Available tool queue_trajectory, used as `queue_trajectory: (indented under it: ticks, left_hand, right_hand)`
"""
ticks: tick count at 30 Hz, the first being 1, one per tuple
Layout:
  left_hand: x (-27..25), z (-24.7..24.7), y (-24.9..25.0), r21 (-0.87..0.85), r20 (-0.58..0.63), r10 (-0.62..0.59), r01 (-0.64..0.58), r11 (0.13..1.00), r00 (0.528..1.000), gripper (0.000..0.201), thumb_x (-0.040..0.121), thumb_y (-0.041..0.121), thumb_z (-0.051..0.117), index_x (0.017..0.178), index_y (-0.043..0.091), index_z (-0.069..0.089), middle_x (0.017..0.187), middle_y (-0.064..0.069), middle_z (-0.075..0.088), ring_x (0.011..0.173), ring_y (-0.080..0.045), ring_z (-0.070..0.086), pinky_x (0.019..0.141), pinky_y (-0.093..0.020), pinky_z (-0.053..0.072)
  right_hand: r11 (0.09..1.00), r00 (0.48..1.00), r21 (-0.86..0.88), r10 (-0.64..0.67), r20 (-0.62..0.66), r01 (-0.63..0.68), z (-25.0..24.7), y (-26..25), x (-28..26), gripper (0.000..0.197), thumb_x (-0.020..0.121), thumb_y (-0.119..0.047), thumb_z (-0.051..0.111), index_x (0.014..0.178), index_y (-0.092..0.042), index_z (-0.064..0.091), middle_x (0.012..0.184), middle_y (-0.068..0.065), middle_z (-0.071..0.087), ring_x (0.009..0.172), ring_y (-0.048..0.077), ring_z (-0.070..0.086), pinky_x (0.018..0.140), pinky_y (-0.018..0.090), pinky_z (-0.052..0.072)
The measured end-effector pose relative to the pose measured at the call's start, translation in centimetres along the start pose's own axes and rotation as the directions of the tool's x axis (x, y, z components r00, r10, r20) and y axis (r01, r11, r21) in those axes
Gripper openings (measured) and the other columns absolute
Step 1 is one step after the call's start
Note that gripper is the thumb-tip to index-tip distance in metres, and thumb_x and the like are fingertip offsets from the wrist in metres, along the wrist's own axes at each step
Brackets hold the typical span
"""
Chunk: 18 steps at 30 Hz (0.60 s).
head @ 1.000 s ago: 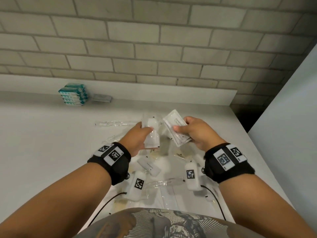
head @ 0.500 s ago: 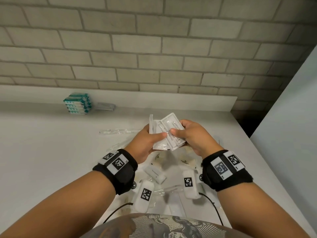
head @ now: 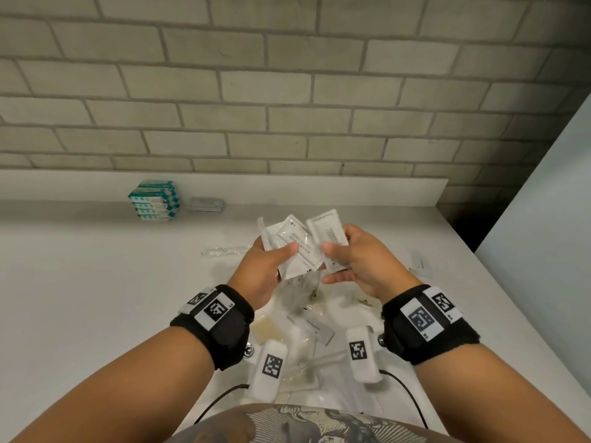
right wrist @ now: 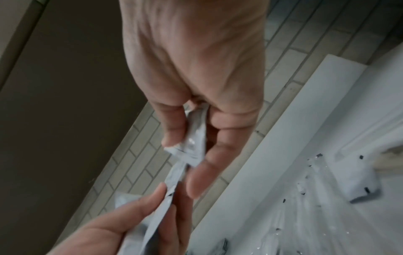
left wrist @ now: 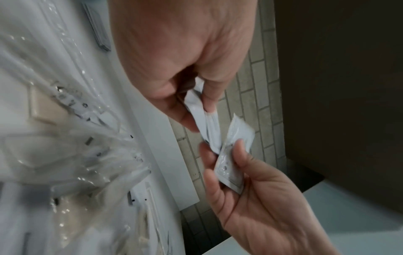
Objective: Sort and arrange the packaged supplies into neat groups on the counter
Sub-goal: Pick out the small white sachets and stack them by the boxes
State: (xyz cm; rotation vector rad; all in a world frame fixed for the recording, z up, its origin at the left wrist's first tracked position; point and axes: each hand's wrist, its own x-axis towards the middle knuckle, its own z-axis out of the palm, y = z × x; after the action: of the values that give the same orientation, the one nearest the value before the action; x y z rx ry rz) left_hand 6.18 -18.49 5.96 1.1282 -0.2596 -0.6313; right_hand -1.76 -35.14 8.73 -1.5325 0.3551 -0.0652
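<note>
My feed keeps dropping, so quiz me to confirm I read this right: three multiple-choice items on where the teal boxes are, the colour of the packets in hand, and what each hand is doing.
1. Where does the stack of teal boxes stand?
A. At the back left of the counter, against the backsplash
B. Beside the person's right wrist
C. On the counter's front edge

2. What colour are the sachets held up?
A. Teal
B. White
C. Black

3. What are the hands doing?
A. Both lie flat on the counter
B. Only the left holds anything
C. The left hand and the right hand each pinch sachets

Answers:
1 A: the head view shows the stack far left by the backsplash.
2 B: both wrist views show white packets.
3 C: a thumb presses sachets on each side.
</note>
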Motion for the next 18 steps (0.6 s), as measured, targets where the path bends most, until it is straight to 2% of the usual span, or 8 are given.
queue_trajectory:
  ticks: [3,6,8,10,12,14,16,18]
  left_hand:
    - [-0.1,-1.2,0.6,0.000,-0.029,-0.009,0.009,1.000,1.000,0.031,0.095,0.011,0.056,0.127,0.007,0.056,0.115,-0.011,0.070,0.103,-0.023,0.069,0.073,-0.030,0.059]
    - [0.1,-2.8,1.6,0.023,-0.063,-0.034,0.035,0.999,0.997,0.028,0.097,0.017,0.054,0.124,0.008,0.056,0.110,-0.009,0.072,0.100,-0.024,0.070,0.078,-0.034,0.059]
    - [-0.1,-3.1,1.9,0.134,0.035,-0.095,0.090,0.987,0.995,0.035,0.093,0.022,0.061,0.125,0.009,0.055,0.114,-0.009,0.071,0.108,-0.027,0.067,0.090,-0.040,0.055]
    - [-0.3,-2.9,1.6,0.228,0.162,-0.146,0.107,0.968,0.976,0.049,0.087,0.018,0.068,0.132,0.008,0.052,0.122,-0.010,0.067,0.115,-0.029,0.062,0.097,-0.042,0.050]
    - [-0.4,-2.4,1.3,0.215,0.146,-0.110,0.077,0.973,0.983,0.047,0.088,0.009,0.067,0.132,0.008,0.051,0.121,-0.009,0.067,0.110,-0.026,0.066,0.090,-0.037,0.054]
    - [-0.3,-2.3,1.4,0.129,0.055,-0.047,0.039,0.991,0.997,0.044,0.090,0.005,0.063,0.132,0.010,0.051,0.120,-0.008,0.068,0.106,-0.022,0.068,0.082,-0.032,0.057]
    - [0.1,-2.6,1.5,0.064,0.018,0.013,-0.015,0.998,1.000,0.042,0.092,0.005,0.059,0.133,0.011,0.052,0.122,-0.007,0.067,0.109,-0.022,0.066,0.084,-0.033,0.057]
    - [0.3,-2.5,1.4,0.032,-0.028,0.043,-0.042,0.999,0.999,0.041,0.093,0.006,0.059,0.133,0.011,0.052,0.125,-0.008,0.066,0.111,-0.022,0.065,0.090,-0.036,0.053]
  right_hand:
    - [0.986,1.000,-0.168,0.006,-0.014,-0.008,0.3,-1.0,0.5,0.017,0.089,-0.006,0.066,0.099,-0.012,0.053,0.102,0.013,0.070,0.078,0.027,0.072,0.061,0.035,0.059]
    - [0.932,0.993,-0.363,0.058,0.099,-0.018,-0.6,-2.5,0.8,0.019,0.086,-0.004,0.068,0.099,-0.011,0.055,0.099,0.010,0.072,0.076,0.022,0.071,0.061,0.032,0.059]
    - [0.887,0.987,-0.463,0.070,0.146,0.006,-0.3,-3.3,1.1,0.020,0.085,-0.004,0.070,0.098,-0.012,0.057,0.098,0.009,0.072,0.076,0.021,0.070,0.062,0.032,0.058]
    - [0.875,0.989,-0.482,0.032,0.146,0.043,0.6,-3.8,1.5,0.018,0.085,-0.007,0.070,0.096,-0.014,0.058,0.095,0.007,0.070,0.074,0.020,0.069,0.060,0.032,0.057]
    - [0.897,0.996,-0.437,-0.049,0.068,0.074,1.6,-3.9,1.9,0.012,0.091,-0.016,0.065,0.101,-0.017,0.058,0.095,0.004,0.068,0.075,0.018,0.067,0.062,0.032,0.058]
    - [0.956,0.989,-0.288,-0.091,-0.113,0.055,2.0,-3.7,2.1,0.018,0.097,-0.029,0.054,0.112,-0.018,0.055,0.105,0.006,0.065,0.085,0.021,0.068,0.071,0.036,0.060]
    - [0.999,0.969,-0.019,-0.031,-0.244,0.028,2.0,-3.4,2.0,0.020,0.100,-0.034,0.046,0.113,-0.020,0.051,0.113,0.011,0.063,0.091,0.026,0.068,0.074,0.042,0.060]
    - [0.993,0.973,0.114,0.015,-0.228,0.011,2.0,-2.6,1.6,0.019,0.101,-0.034,0.044,0.112,-0.018,0.049,0.111,0.014,0.065,0.091,0.029,0.069,0.074,0.045,0.057]
